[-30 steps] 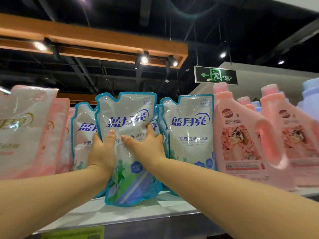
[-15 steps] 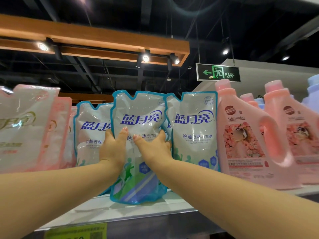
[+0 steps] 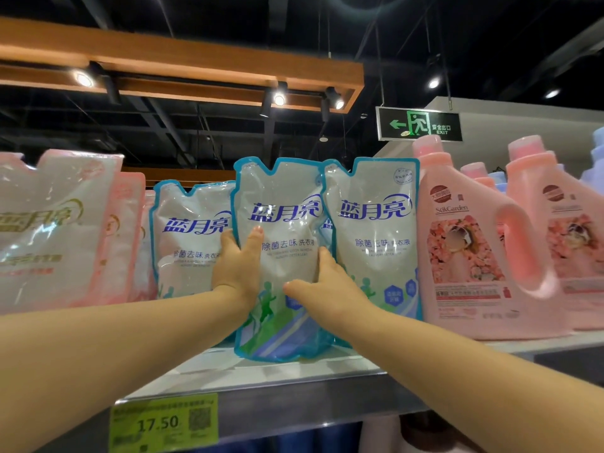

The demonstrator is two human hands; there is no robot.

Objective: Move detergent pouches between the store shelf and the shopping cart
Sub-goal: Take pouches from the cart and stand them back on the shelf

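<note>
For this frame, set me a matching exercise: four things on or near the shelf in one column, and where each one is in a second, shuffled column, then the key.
Column 1
1. middle blue pouch
2. left pink jug
3. green price tag
4. exit sign

Column 2
A. hangs overhead, at upper right
B. stuck on the front edge of the shelf
C. gripped by the left hand and the right hand
D. stands just right of the right blue pouch

Pairs: 1-C, 2-D, 3-B, 4-A
</note>
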